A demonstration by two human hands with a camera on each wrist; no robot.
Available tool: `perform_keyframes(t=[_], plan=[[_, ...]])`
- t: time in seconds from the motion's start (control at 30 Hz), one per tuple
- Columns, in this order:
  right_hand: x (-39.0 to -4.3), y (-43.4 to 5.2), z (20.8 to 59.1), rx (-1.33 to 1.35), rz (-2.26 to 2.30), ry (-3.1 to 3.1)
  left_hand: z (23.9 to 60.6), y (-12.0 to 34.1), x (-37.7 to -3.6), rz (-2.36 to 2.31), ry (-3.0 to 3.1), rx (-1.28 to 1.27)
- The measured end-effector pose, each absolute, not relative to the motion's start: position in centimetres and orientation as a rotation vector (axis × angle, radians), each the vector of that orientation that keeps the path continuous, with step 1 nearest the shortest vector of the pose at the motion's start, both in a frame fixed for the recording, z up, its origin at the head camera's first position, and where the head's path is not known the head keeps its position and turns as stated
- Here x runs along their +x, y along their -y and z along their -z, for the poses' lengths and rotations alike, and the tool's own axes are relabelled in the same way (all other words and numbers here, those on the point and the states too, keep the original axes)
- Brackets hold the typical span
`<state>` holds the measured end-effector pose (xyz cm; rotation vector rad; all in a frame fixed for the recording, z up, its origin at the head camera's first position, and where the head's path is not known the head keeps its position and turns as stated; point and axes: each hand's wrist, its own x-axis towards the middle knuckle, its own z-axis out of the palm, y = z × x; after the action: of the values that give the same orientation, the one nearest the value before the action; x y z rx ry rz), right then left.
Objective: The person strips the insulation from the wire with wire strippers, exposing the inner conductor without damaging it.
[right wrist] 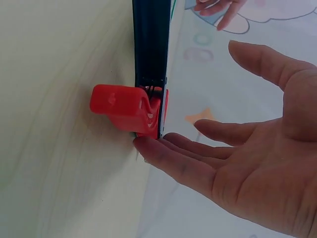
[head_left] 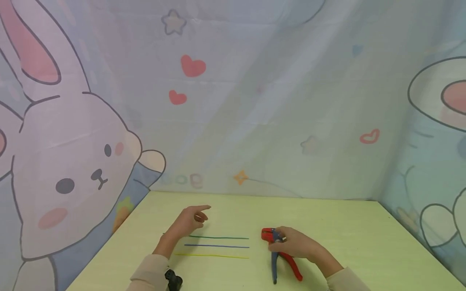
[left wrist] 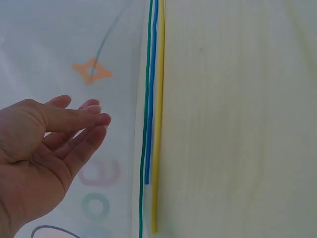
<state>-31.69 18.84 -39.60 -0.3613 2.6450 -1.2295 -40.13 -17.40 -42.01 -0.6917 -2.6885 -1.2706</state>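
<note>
- Nearest you, the red-and-blue pliers (head_left: pixel 274 260) are on the table (head_left: pixel 349 230), right of the wires, handles spread toward you.
- Your right hand (head_left: pixel 296 244) touches the pliers' head with its fingertips, thumb well apart from the fingers.
- Left of them run your yellow wire (head_left: pixel 212 255), blue wire (head_left: pixel 216 245) and green wire (head_left: pixel 219 237), side by side.
- Beyond these, your left hand (head_left: pixel 189 220) hovers, fingers relaxed, holding nothing.
- Farthest hangs a printed backdrop (head_left: pixel 276 101).

Only legible txt was on the backdrop cloth (head_left: pixel 273 101), low down: pastel "o" (head_left: pixel 181 179), then a "g"-like char (head_left: pixel 196 180) just R of it. Char(s) further L were too faint to read. Both wrist cams showed the same pair, blurry.
</note>
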Motion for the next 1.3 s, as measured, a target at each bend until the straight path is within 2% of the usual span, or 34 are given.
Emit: perform_keyframes(t=[1.03, 1.3], plan=[[-31.5, -18.3, 39.9, -0.391, 1.112, -2.662, 42.6, 19.1, -39.6, 1.299, 2.876, -0.897], [-31.6, -18.6, 39.7, -0.454, 1.074, -2.674, 43.0, 19.2, -39.9, 1.204, 2.887, -0.828]])
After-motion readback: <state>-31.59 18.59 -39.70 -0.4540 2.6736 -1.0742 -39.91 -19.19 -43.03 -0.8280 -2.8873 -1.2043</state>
